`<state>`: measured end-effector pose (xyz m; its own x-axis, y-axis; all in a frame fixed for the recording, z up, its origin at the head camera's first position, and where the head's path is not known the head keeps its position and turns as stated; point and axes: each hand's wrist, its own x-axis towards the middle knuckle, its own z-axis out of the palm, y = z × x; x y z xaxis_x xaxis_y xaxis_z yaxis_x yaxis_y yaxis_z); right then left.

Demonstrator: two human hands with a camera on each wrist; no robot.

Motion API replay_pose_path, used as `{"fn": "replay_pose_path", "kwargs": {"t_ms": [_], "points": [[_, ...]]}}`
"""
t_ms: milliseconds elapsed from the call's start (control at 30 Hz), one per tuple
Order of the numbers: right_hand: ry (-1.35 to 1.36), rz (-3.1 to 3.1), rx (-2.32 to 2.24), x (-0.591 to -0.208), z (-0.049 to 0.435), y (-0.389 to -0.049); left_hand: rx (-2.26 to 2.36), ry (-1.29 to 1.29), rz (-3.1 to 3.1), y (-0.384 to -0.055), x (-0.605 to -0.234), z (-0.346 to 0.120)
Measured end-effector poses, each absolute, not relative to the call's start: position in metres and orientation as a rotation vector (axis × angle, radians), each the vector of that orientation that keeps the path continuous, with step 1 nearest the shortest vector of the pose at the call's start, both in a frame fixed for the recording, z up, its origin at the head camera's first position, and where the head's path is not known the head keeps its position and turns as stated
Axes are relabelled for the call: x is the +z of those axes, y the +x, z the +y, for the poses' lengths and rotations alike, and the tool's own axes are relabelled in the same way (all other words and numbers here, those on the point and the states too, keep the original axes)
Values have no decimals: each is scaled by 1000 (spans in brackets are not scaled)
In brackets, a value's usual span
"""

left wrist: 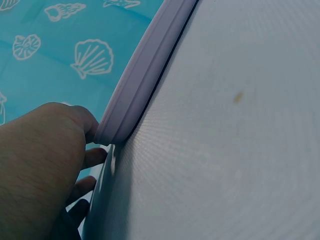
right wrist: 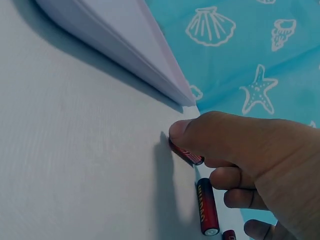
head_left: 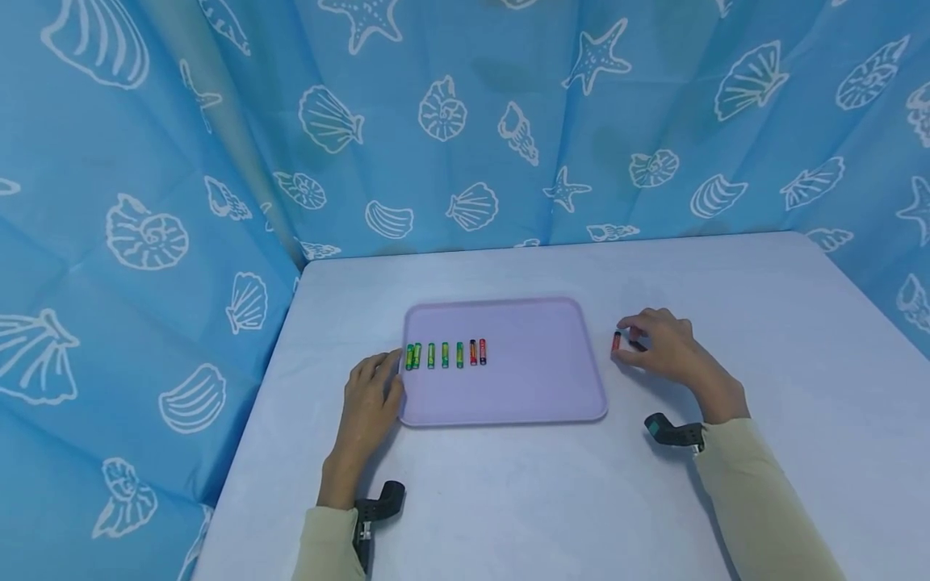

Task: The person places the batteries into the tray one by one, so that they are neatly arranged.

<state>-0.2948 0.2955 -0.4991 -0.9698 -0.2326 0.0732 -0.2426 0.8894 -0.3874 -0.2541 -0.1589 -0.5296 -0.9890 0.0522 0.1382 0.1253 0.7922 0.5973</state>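
Note:
My right hand (head_left: 668, 349) pinches a small red battery (head_left: 616, 342) between thumb and fingers, just right of the tray. In the right wrist view the thumb lies over this battery (right wrist: 186, 153), hiding part of it. A red-and-black battery (right wrist: 207, 207) lies on the table below those fingers, with the end of another battery (right wrist: 229, 235) at the frame's bottom. My left hand (head_left: 370, 403) rests at the left rim of the lilac tray (head_left: 538, 371), fingers relaxed against the edge. Several green batteries (head_left: 432, 356) and two red ones (head_left: 478, 352) stand in a row on the tray's left half.
A white cloth covers the table (head_left: 508, 500), and a blue curtain (head_left: 465, 145) with white shell prints hangs behind it and along the sides. Black wrist cameras sit on both wrists. A small brown stain (left wrist: 238, 97) marks the cloth.

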Motion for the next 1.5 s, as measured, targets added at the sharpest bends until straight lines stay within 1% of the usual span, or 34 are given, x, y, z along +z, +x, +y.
{"fn": "replay_pose_path", "kwargs": {"t_ms": [400, 667, 833, 1100, 1267, 1500], "points": [[349, -3015, 603, -500, 298, -296, -973, -145, -2854, -256, -529, -156], [399, -2941, 678, -496, 292, -295, -921, -202, -2821, -260, -527, -159], [450, -2892, 730, -492, 281, -295, -917, -198, -2833, -261, -525, -161], [443, -2908, 799, -488, 257, -290, -938, -204, -2852, -261, -528, -164], [494, -2890, 838, -484, 244, -289, -950, -213, -2853, -260, -531, -165], [637, -2827, 869, -479, 228, -292, -959, -221, -2832, -257, -531, -164]]}}
